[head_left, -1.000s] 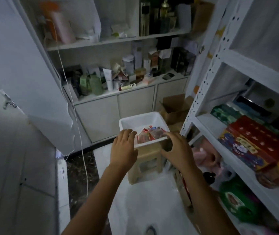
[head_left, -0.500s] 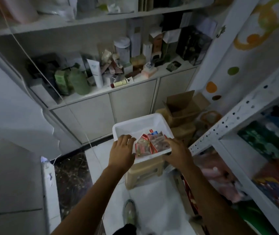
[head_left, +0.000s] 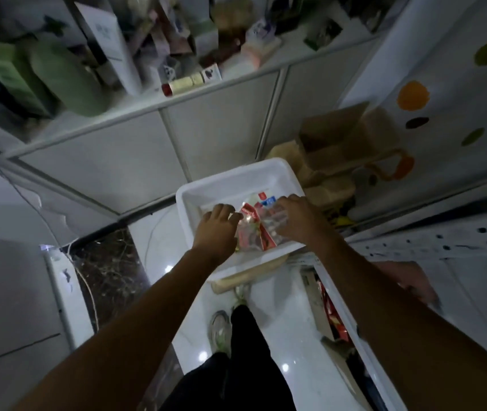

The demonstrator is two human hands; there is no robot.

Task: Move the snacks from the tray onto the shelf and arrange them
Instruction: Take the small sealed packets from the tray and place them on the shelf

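Snack packets (head_left: 252,229), red-printed and clear-wrapped, lie bunched in the near right corner of a white plastic tray (head_left: 230,179). The tray rests on a tan stool (head_left: 246,277), and its near rim overhangs the stool's edge. The far and left parts of the tray floor are bare, which leaves free room inside the rim on that side. The left hand (head_left: 217,229) is inside the tray at the left edge of the pile, fingers curled and thumb pointing toward a red packet; it cannot be told whether it has hold of anything. The right hand (head_left: 295,221) lies over the right part of the pile with its fingers bent down around the clear wrappers, grasping them. Both forearms cross the near rim from above. The tray's right rim stands just beside a stack of open cardboard boxes (head_left: 340,137). A white perforated shelf rack (head_left: 443,244) runs along the right side, near the right forearm. A strip of white tiled floor (head_left: 278,327) lies open below the stool, and the person's shoes (head_left: 220,327) stand on it. Behind the tray, white cabinet doors (head_left: 118,161) close off the far side under a crowded counter.
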